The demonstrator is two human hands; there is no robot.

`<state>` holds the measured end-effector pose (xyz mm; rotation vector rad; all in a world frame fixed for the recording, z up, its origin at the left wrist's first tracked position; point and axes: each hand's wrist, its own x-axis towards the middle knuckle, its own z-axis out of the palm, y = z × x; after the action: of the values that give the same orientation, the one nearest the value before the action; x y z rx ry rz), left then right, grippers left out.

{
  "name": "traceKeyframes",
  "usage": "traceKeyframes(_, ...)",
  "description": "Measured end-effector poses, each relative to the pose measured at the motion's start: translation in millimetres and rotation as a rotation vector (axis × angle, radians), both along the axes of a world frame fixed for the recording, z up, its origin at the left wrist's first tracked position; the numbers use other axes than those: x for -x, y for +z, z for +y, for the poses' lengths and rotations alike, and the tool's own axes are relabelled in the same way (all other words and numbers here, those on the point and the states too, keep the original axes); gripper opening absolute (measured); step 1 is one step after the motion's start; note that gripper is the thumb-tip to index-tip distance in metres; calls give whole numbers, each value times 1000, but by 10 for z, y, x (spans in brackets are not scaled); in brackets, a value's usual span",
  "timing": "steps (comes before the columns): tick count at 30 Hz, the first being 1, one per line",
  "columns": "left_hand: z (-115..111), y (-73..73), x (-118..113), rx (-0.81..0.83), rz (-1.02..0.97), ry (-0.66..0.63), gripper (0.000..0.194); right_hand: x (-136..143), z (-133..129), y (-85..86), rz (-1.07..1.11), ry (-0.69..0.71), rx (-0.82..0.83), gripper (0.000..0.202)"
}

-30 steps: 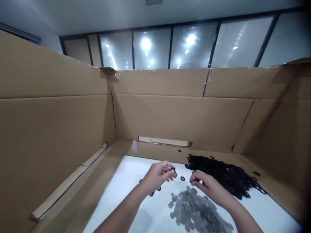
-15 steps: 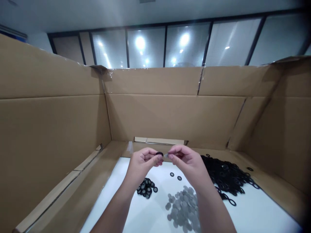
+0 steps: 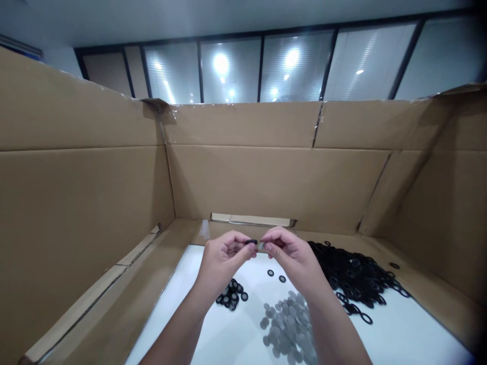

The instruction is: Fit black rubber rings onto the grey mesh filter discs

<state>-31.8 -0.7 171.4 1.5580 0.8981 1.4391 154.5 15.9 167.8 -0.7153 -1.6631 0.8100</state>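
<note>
Between the thumb and fingers of my left hand (image 3: 227,253) is a small black ring (image 3: 251,242), held nearly edge-on. Close beside it, my right hand (image 3: 286,252) pinches a small pale grey disc (image 3: 261,245); the fingers cover much of it. Both hands are raised over the white surface, fingertips almost meeting. Below my right hand spreads a pile of loose grey discs (image 3: 289,324). Under my left forearm's right side sits a cluster of black rings with grey centres (image 3: 231,295). Two similar pieces (image 3: 282,279) lie apart, between the hands.
A large heap of black rings (image 3: 357,276) is at the right, some spilling onto the cardboard and the white surface (image 3: 399,329). Tall cardboard walls (image 3: 243,182) stand at the back and both sides. A cardboard strip (image 3: 253,220) runs along the back wall's foot.
The black ring has tilted slightly in my left hand, and my right hand has shifted a little with its disc. The whole view has moved slightly.
</note>
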Motion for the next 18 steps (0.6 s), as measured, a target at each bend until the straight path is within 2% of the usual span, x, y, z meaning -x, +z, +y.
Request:
traceKeyframes(4,5,-10,20,-14,55,1,23,-68,37,-36,-40,-2,-12,20)
traceKeyframes(7,14,-10,42,-15,64,9,23,-228,85,-114,-120,-62,86,21)
traceKeyframes(10,26,-1,71,-6,49,13,23,-461,117,-222,-304,-124,191,22)
traceKeyframes(13,32,10,95,0,41,14,23,-693,109,-357,-569,-148,285,21)
traceKeyframes(18,27,0,99,7,59,16,23,-958,68,-710,-796,-143,417,15)
